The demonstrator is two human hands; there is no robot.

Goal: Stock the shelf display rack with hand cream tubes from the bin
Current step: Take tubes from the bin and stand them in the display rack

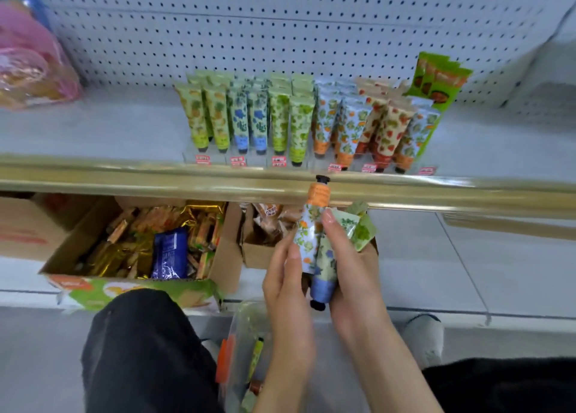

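View from your head, looking down at a shop shelf. Your two hands are together at centre frame, just below the gold shelf rail (pixel 156 178).

Your left hand (pixel 288 284) pinches an orange-banded tube (pixel 311 231). Its black cap points to 12 o'clock and overlaps the rail. Your right hand (pixel 355 266) is clamped round a blue-banded tube (pixel 324 275), cap toward 6 o'clock. Green tubes (pixel 360 230) fan out of that hand toward 1 o'clock.

The clear display rack (pixel 255 163) stands on the shelf at 12 o'clock, nearly full. Its tubes stand cap down in colour columns. The clear bin (pixel 240 328) sits at 6 o'clock, below your wrists, with a few tubes left in it.

You seem to be drawing the orange tube out of the bundle.
- Keep your right hand firm so the others do not slide out.
- Lift the tube clear of the rail.
- Turn it cap down like its neighbours.
- Lower it into the orange column (pixel 330 122), at about 12 to 1 o'clock.

The rail lies directly in the tube's path. The orange column and the strawberry column (pixel 386 125) beside it lean toward one another, so a careless entry could tip them. A green packet (pixel 436 79) leans at the rack's right end.

Cardboard boxes of snacks (pixel 140 247) sit on the lower shelf at 9 o'clock. A pink bag (pixel 31 69) is at 10 o'clock. Your knee (pixel 140 350) is at 7 o'clock and a shoe (pixel 424 337) at 4 o'clock.
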